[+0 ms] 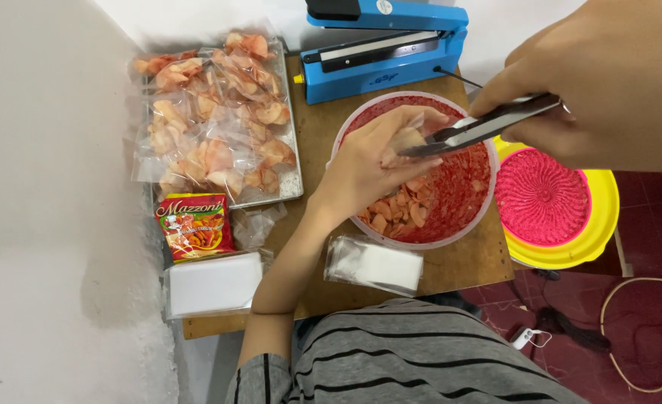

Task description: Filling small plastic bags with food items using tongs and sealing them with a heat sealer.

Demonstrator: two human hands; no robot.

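Observation:
My left hand (368,164) hovers over a large clear bowl (485,206) smeared with red seasoning and holding orange crackers (394,209). Its fingers hold open a small clear plastic bag (409,138) with a cracker piece in it. My right hand (608,82) grips metal tongs (488,123), whose tips reach into the bag's mouth above the bowl.
A metal tray (292,161) piled with sealed bags of crackers (215,112) sits at the left of the wooden table (312,135). A blue heat sealer (383,45) stands behind the bowl. A red seasoning packet (194,226), stacks of clear bags (376,263), and a yellow dish with a pink lid (544,198) lie around.

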